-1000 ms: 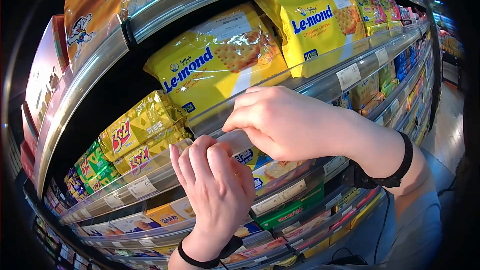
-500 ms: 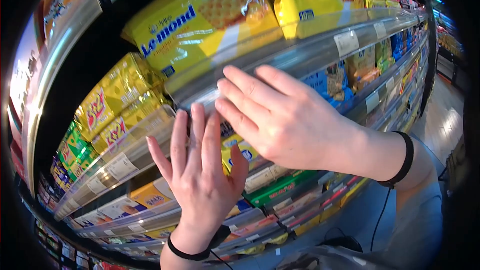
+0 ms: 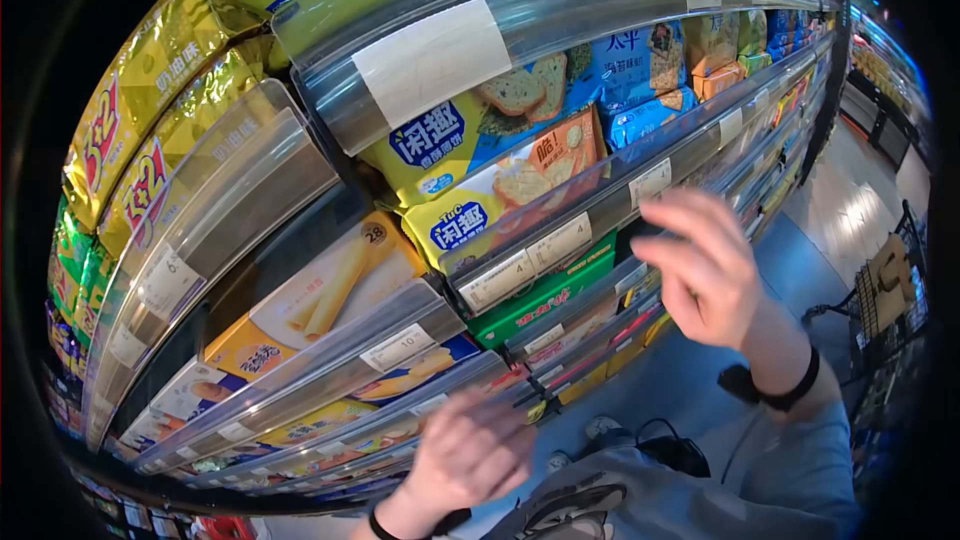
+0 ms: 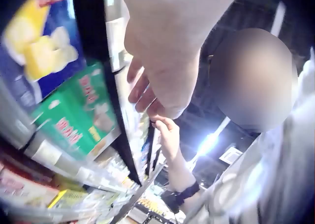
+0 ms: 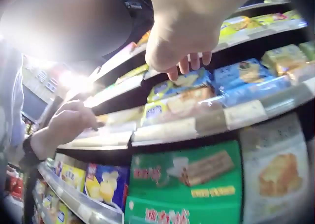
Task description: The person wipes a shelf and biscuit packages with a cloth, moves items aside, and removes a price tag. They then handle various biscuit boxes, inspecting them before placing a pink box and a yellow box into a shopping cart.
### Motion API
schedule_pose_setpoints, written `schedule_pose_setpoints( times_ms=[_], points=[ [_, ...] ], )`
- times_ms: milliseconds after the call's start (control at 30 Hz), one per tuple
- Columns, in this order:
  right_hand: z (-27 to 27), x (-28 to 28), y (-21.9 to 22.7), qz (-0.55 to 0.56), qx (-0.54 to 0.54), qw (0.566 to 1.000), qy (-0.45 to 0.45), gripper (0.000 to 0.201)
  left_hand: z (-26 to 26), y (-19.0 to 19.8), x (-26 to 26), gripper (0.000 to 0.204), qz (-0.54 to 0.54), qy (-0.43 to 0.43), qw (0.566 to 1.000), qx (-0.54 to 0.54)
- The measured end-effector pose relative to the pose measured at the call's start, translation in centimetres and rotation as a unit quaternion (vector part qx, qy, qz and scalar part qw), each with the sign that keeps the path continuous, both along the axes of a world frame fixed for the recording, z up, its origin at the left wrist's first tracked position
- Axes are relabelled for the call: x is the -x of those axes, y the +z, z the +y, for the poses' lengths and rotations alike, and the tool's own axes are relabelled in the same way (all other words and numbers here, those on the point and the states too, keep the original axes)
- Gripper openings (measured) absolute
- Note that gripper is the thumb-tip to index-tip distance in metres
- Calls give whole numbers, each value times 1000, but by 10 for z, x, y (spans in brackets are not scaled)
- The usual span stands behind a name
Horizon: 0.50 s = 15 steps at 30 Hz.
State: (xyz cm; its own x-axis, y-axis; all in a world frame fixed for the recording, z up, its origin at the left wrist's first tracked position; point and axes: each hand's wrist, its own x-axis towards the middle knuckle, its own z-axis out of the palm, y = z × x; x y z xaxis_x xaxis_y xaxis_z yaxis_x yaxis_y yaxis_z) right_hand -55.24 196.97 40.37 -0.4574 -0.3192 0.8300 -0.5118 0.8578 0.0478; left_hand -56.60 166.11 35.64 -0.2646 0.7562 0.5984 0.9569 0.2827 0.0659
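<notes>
My left hand (image 3: pixel 470 450) hangs low in front of the lower shelves, blurred, its fingers loosely bent around nothing. To the right, my right hand (image 3: pixel 705 270) is in the air before the shelf fronts, fingers apart and slightly bent, holding nothing. A blank white label (image 3: pixel 430 65) lies on the clear rail of the upper shelf, above and away from both hands. Under that rail sit yellow and blue cracker packs (image 3: pixel 450 140), with a yellow and orange TUC pack (image 3: pixel 520 190) in front. In the right wrist view, the right hand's fingers (image 5: pixel 194 61) overlap the cracker packs.
Golden 3+2 biscuit packs (image 3: pixel 150 90) stand at the left behind a clear guard. Below are an egg roll box (image 3: pixel 320 290) and a green box (image 3: pixel 550 290). Printed price tags (image 3: pixel 398 347) line the rails. A wire basket (image 3: pixel 890 290) stands on the floor at right.
Both hands have come off the upper rail: the left moved down, the right moved right. The white label, earlier covered by the hands, now shows. The head view has shifted lower and closer.
</notes>
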Motion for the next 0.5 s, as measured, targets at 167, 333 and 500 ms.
schedule_pose_setpoints(
  times_ms=[167, 333, 500],
  points=[
    [27, -74, -107, -210, 42, 967, -138, 27, -42, -148, -15, 14, -245, 79, 956, 144],
    [24, -146, -153, -336, 119, 895, -267, 23, -66, -251, -38, 36, -388, 196, 887, 157],
    [21, -165, -149, -343, 161, 885, -270, 18, -33, -234, -23, 19, -405, 132, 890, 163]
  ],
)
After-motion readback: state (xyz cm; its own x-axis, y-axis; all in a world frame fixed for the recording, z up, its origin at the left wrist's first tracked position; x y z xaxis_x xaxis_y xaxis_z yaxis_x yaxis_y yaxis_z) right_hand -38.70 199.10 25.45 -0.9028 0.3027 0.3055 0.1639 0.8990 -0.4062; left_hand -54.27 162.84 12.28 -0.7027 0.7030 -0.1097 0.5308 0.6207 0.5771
